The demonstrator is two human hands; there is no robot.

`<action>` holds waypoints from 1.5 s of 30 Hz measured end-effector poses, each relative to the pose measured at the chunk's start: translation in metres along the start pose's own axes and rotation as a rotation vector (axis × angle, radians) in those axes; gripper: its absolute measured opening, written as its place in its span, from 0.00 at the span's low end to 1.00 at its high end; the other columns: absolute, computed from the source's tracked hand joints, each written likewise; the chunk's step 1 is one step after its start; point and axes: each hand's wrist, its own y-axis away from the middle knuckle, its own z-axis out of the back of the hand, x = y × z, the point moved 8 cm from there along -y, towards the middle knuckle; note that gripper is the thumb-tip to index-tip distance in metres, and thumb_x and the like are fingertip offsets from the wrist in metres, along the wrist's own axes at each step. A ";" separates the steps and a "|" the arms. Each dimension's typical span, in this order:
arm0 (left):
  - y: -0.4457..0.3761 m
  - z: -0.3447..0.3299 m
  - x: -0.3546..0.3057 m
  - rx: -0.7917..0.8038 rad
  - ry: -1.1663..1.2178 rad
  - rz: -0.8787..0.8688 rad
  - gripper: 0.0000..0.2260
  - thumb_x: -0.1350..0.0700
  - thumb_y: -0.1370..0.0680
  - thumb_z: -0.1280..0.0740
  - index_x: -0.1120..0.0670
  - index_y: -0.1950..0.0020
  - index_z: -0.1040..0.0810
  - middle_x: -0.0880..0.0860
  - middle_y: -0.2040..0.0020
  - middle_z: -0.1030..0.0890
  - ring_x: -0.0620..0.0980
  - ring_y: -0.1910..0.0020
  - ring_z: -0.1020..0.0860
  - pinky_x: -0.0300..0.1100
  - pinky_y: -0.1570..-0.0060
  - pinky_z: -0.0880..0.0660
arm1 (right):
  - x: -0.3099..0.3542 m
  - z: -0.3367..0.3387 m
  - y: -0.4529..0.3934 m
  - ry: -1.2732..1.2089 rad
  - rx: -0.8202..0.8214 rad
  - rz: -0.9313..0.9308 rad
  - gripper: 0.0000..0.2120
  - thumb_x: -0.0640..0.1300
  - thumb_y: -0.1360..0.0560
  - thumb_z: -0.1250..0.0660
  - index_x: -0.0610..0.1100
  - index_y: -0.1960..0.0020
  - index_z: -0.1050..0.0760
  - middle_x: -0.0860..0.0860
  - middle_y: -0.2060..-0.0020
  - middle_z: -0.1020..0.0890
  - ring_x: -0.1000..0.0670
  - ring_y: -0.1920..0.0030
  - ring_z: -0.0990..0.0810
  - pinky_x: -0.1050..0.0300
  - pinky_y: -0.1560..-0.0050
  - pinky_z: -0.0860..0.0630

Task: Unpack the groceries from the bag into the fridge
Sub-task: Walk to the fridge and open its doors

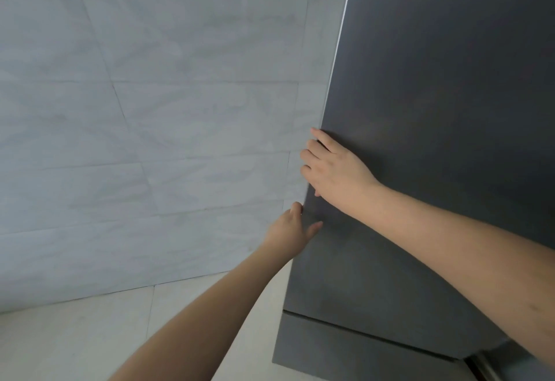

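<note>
The dark grey fridge (435, 110) fills the right side of the view, its upper door (420, 80) shut above a lower drawer front (345, 347). My right hand (333, 167) lies on the door's left edge, its fingers curled round that edge. Just below, my left hand (292, 227) reaches the same edge, fingers behind it and the thumb on the door face. No bag or groceries are in view.
A pale grey tiled wall (150, 110) stands close to the left of the fridge. A light floor (90, 341) runs below it. The gap between wall and fridge edge is narrow.
</note>
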 end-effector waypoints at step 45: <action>0.161 0.001 -0.027 0.076 -0.137 -0.121 0.16 0.39 0.21 0.38 0.51 0.51 0.37 0.54 0.54 0.20 0.58 0.55 0.20 0.44 0.64 0.33 | 0.043 0.126 0.117 -0.192 -0.088 -0.134 0.07 0.34 0.32 0.33 0.43 0.58 0.20 0.49 0.58 0.22 0.44 0.51 0.25 0.49 0.36 0.35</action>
